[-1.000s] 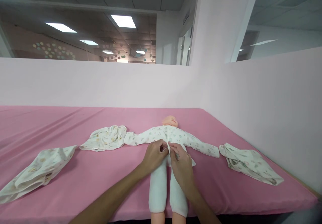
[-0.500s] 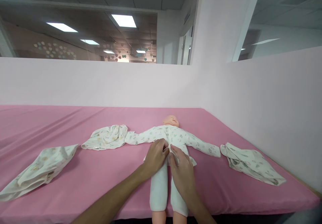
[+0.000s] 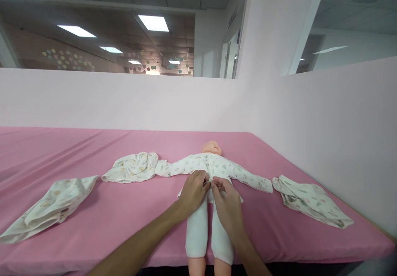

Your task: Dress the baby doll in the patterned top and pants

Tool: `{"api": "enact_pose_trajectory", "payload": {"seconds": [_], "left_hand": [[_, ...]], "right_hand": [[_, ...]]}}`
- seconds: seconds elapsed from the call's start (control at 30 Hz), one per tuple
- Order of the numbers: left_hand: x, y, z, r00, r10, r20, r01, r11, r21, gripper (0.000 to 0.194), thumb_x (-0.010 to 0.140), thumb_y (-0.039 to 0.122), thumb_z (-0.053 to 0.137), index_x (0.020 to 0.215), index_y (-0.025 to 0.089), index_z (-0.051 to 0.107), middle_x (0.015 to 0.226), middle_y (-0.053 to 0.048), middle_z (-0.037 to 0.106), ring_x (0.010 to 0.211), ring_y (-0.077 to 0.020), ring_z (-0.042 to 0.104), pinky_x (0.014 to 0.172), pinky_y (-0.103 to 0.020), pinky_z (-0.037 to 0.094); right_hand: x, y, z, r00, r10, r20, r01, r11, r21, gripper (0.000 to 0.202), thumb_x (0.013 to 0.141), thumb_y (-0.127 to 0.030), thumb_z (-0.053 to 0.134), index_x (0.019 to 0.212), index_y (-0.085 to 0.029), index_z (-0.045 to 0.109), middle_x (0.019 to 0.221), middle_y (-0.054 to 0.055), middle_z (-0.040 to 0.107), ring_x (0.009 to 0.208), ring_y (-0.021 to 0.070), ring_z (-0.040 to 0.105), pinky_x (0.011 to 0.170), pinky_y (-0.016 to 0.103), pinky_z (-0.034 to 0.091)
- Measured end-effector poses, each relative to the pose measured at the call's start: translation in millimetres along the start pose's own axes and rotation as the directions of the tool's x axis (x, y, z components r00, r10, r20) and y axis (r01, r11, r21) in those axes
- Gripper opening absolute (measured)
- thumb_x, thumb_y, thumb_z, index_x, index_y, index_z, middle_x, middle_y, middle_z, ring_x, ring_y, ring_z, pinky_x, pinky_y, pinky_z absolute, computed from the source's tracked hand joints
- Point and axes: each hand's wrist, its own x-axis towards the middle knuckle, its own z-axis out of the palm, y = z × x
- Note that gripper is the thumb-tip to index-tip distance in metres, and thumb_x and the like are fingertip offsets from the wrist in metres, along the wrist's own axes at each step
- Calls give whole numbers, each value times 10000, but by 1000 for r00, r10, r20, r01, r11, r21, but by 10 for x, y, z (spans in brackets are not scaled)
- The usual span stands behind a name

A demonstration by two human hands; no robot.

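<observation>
While two hands pinch doll shirt: three loose garments.

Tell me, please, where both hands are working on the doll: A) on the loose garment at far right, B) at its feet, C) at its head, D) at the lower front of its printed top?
D: the left hand and right hand pinch the printed top at the doll's waist.
</observation>
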Motion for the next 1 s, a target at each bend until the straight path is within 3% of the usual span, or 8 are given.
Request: {"api": "enact_pose_trajectory", "payload": {"seconds": [0.4,0.57,0.73,0.9,1.0], "left_hand": [[-1,-55,25,998,55,18,-55,998,13,156,916,216,417,766,196,457,805,-14,569,780,-172,489,680,-292,360],[12,-53,13,995,78,60,-78,997,-6,104,866,159,425,800,196,496,834,-22,598,812,-180,505,738,-308,378],[30,-33,-56,994,63,87,-59,997,-55,83,821,155,438,771,192,494,830,-20,611,805,-175,515,735,-302,385],[52,-18,-143,987,-8,158,47,968,-245,128,817,176,429,710,189,499,739,22,600,697,-132,517,636,-252,379],[70,-23,-135,990,-34,135,68,964,-255,148,831,191,429,716,186,522,746,24,616,694,-128,523,634,-250,374]], "right_hand": [[37,9,17,1000,-1,-15,1,1000,12,227,876,-395,489,920,-213,617,896,50,696,846,221,640,739,338,488],[203,77,45,1000,0,6,0,998,-66,205,829,-237,456,1010,-198,545,967,66,654,922,227,616,782,360,477],[300,109,50,994,-70,84,82,986,-145,252,815,-182,411,1029,-199,544,1017,73,624,947,228,598,798,376,470],[273,147,53,990,-114,85,122,988,-92,239,838,-227,453,1066,-207,524,993,52,617,858,194,593,771,350,481],[254,154,48,980,-169,106,178,981,-80,218,845,-225,457,1049,-210,531,996,45,610,824,176,579,770,336,480]]}}
